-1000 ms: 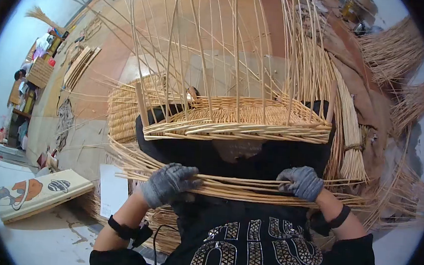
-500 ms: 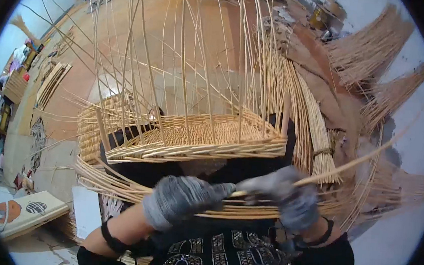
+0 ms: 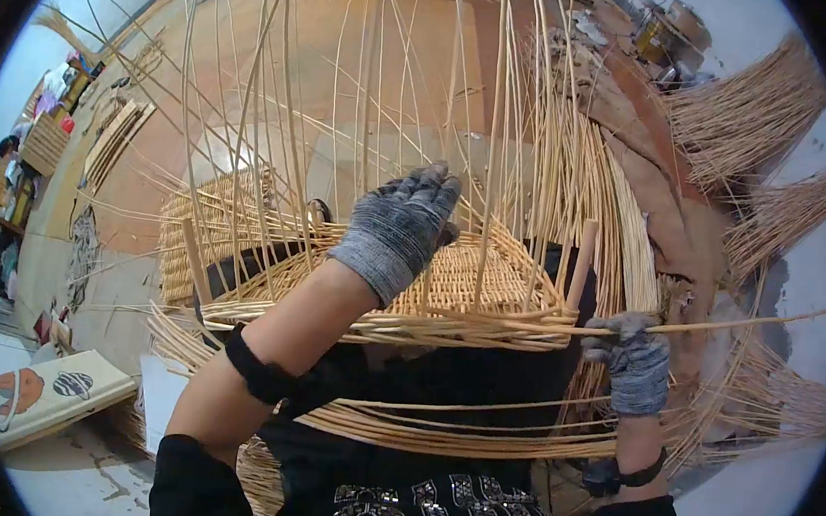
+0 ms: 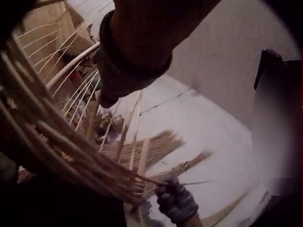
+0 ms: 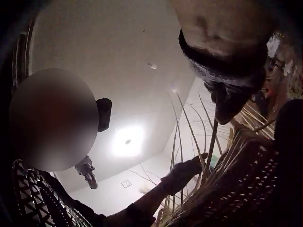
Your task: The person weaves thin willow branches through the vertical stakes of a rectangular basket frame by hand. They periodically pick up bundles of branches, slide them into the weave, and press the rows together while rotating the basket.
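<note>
In the head view a half-woven wicker basket (image 3: 489, 276) sits on the person's lap, with tall upright stakes (image 3: 495, 119) rising from it. The left hand (image 3: 394, 232), in a grey knit glove, reaches over the basket among the stakes. Its fingers point up and away, close beside one stake, with the thumb apart from them. At the basket's near right corner the gloved right hand (image 3: 630, 364) pinches a long willow rod (image 3: 747, 323), whose thin end runs out to the right. The right wrist view shows this rod (image 5: 216, 125) at the right fingertips, down by the woven edge.
Loose willow rods (image 3: 419, 433) lie across the lap before the basket. A tied bundle of rods (image 3: 629, 227) stands at the right, with more bundles (image 3: 744, 114) by the wall. Left lie a woven panel (image 3: 185, 259) and a box with a cartoon picture (image 3: 53, 395).
Both hands were on the lap rods, then came together on one rod. Now the left hand has moved up over the basket, while the right has brought the rod to its right corner.
</note>
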`<state>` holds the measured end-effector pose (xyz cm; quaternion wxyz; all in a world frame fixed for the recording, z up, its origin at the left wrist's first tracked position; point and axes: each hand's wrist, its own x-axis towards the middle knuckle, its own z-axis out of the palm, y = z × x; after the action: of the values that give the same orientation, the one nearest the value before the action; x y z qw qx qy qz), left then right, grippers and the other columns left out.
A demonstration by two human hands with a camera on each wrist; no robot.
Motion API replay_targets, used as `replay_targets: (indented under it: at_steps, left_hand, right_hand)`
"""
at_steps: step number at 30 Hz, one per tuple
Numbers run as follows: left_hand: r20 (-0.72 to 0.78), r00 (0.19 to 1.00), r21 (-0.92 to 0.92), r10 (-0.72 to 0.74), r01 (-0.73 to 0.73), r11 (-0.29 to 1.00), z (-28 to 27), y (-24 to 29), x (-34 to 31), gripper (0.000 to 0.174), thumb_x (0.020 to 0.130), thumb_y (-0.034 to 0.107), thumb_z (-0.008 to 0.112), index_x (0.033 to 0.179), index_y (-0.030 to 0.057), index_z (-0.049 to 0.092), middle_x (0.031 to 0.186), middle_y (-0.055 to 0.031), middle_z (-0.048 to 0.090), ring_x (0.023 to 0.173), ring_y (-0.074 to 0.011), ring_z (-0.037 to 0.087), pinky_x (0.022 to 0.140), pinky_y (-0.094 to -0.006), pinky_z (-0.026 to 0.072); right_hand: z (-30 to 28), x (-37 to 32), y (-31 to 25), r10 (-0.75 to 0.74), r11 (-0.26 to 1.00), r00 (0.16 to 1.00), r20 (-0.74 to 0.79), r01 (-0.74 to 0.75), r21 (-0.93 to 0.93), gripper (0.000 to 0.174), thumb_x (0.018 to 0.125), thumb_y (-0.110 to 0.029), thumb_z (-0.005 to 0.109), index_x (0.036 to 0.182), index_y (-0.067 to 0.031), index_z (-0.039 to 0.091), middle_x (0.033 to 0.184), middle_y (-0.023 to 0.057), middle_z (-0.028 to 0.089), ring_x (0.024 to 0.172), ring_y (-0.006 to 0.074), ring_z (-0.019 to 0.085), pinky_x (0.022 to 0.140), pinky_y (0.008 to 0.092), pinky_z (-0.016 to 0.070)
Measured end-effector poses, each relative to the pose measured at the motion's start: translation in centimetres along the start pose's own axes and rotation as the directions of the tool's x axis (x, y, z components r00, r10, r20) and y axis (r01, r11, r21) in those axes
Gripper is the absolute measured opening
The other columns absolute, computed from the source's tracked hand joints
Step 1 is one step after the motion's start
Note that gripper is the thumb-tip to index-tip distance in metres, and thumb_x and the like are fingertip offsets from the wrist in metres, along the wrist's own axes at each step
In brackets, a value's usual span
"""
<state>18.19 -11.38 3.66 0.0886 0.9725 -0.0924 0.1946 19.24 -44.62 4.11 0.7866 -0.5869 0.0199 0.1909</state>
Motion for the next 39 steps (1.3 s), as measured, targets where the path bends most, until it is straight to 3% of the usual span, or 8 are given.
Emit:
replay_targets:
  at_steps: [4,7,13,16,20,26,32,39]
  left_hand:
    - [-0.111,0.975,-0.500,-0.193,0.113,0.859,-4.9,2.0,-2.9,0.032,0.085,0.024,0.055,0.112,0.0051,0.055,0.115,-0.0156,0.056,0.106,-0.0277,0.055,0.093,-0.0358,0.0404]
    - [0.390,0.735,-0.468,-0.555,0.677,0.568,-1.3,8.1,-4.6,0.033,0.082,0.036,0.059,0.100,0.0093,0.064,0.103,-0.0139,0.063,0.097,-0.0239,0.060,0.089,-0.0346,0.0422]
    - [0.631,0.639,-0.294,-0.441,0.722,0.627,-0.9,9.4,-3.1,0.048,0.072,0.061,0.058,0.088,0.0172,0.068,0.080,-0.0082,0.066,0.079,-0.0254,0.063,0.072,-0.0359,0.0452]
    - [0.488,0.665,-0.214,-0.565,0.719,0.662,-0.1,10.3,-3.5,0.051,0.078,0.062,0.048,0.083,0.0162,0.068,0.074,-0.0097,0.065,0.076,-0.0279,0.062,0.071,-0.0383,0.0446]
    - [0.515,0.516,-0.072,-0.685,0.822,0.565,1.7,10.2,-3.0,0.055,0.083,0.063,0.036,0.083,0.0191,0.070,0.080,-0.0107,0.066,0.079,-0.0281,0.062,0.076,-0.0390,0.0423]
    - [0.460,0.616,-0.105,-0.640,0.753,0.650,0.5,9.8,-2.9,0.057,0.083,0.061,0.034,0.080,0.0168,0.070,0.079,-0.0133,0.065,0.078,-0.0317,0.062,0.071,-0.0429,0.0444]
    - [0.606,0.579,-0.133,-0.545,0.749,0.649,-0.6,9.3,-2.3,0.058,0.076,0.067,0.042,0.085,0.0172,0.070,0.082,-0.0128,0.066,0.083,-0.0296,0.062,0.076,-0.0393,0.0444]
    - [0.527,0.537,0.029,-0.659,0.763,0.645,-0.4,12.0,-1.5,0.066,0.062,0.075,0.052,0.083,0.0150,0.071,0.080,-0.0154,0.066,0.081,-0.0311,0.063,0.074,-0.0390,0.0460]
  right_hand:
    - [-0.9,0.8,1.3,0.027,0.997,0.998,0.052,-0.031,0.077,0.019,0.084,-0.019,0.056,0.079,-0.0011,0.056,0.089,0.0266,0.060,0.069,0.0338,0.064,0.052,0.0381,0.0568]
    - [-0.2,1.3,0.2,0.089,0.991,0.987,0.133,-0.101,0.084,0.020,0.083,-0.019,0.062,0.091,-0.0011,0.055,0.092,0.0219,0.062,0.071,0.0291,0.065,0.053,0.0315,0.0567]
    - [0.5,1.6,-1.2,0.015,0.981,0.995,0.103,0.006,-0.196,0.023,0.088,-0.023,0.054,0.096,-0.0008,0.056,0.093,0.0207,0.062,0.071,0.0284,0.064,0.054,0.0321,0.0566]
    - [8.7,2.7,-5.0,-0.429,0.238,0.776,0.462,0.590,-0.771,0.028,0.087,-0.028,0.055,0.082,-0.0010,0.060,0.088,0.0128,0.061,0.085,0.0252,0.059,0.069,0.0341,0.0498]
    - [15.0,15.7,0.2,-0.478,0.097,0.793,0.377,0.474,-0.875,0.058,0.076,-0.013,0.063,0.130,-0.0159,0.042,0.111,0.0146,0.056,0.098,0.0223,0.055,0.081,0.0323,0.0448]
    - [16.9,9.0,-2.1,-0.547,0.831,0.822,0.162,0.556,-0.016,0.064,0.080,-0.005,0.059,0.136,-0.0194,0.032,0.103,0.0079,0.054,0.085,0.0159,0.053,0.075,0.0317,0.0472]
    - [4.7,4.0,-4.0,-0.456,0.890,0.866,0.205,0.441,0.117,0.027,0.087,-0.014,0.054,0.111,-0.0021,0.049,0.075,0.0031,0.056,0.067,0.0167,0.056,0.076,0.0388,0.0512]
    - [1.8,-0.7,3.2,-0.169,0.791,0.895,-0.414,0.373,0.485,0.014,0.089,-0.016,0.052,0.088,-0.0026,0.052,0.062,0.0011,0.049,0.059,0.0124,0.052,0.084,0.0420,0.0511]
